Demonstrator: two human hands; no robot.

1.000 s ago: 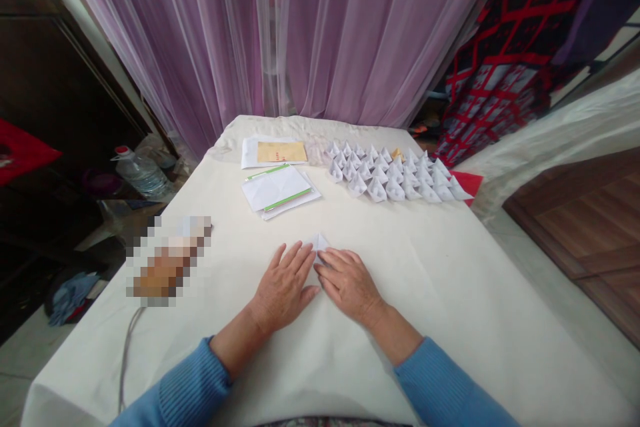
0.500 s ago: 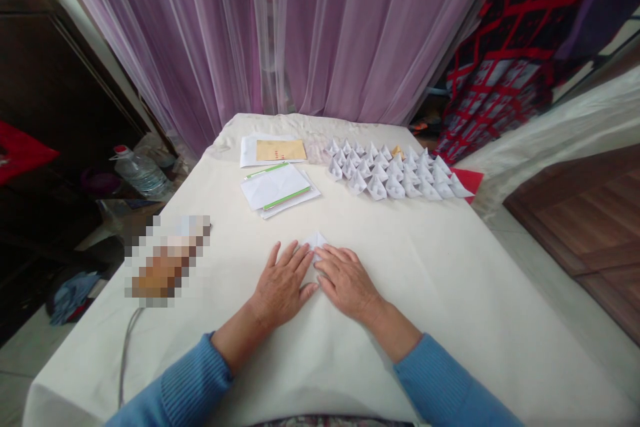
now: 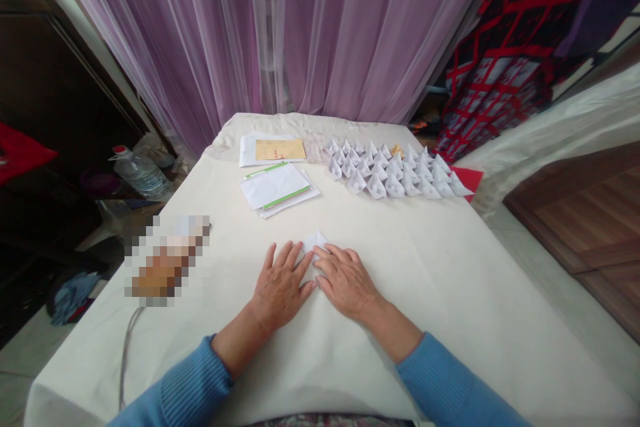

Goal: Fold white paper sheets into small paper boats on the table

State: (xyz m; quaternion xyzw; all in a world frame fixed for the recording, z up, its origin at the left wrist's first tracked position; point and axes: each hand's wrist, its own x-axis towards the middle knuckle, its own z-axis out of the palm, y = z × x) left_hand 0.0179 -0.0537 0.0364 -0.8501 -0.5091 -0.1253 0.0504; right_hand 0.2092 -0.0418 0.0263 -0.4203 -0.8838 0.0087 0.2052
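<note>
A small folded white paper (image 3: 315, 239) lies flat on the white cloth, its pointed top away from me. My left hand (image 3: 284, 285) rests palm down on its left side, fingers spread. From the right, my right hand (image 3: 346, 280) presses on the paper with its fingers stretched out. The fingertips of both hands almost meet over it, so the paper's lower part is mostly hidden. Beyond, to the right, stand rows of folded paper boats (image 3: 393, 172), white except for one yellowish one.
White sheets (image 3: 277, 185) with green strips lie beyond my hands, and a brown envelope (image 3: 281, 149) sits on paper behind them. A blurred-out object (image 3: 170, 260) with a cable (image 3: 126, 353) is at the left. Red paper (image 3: 469, 180) shows beside the boats.
My left fingers have slid slightly down and left, leaving more of the paper's upper left part showing. My right hand has barely moved.
</note>
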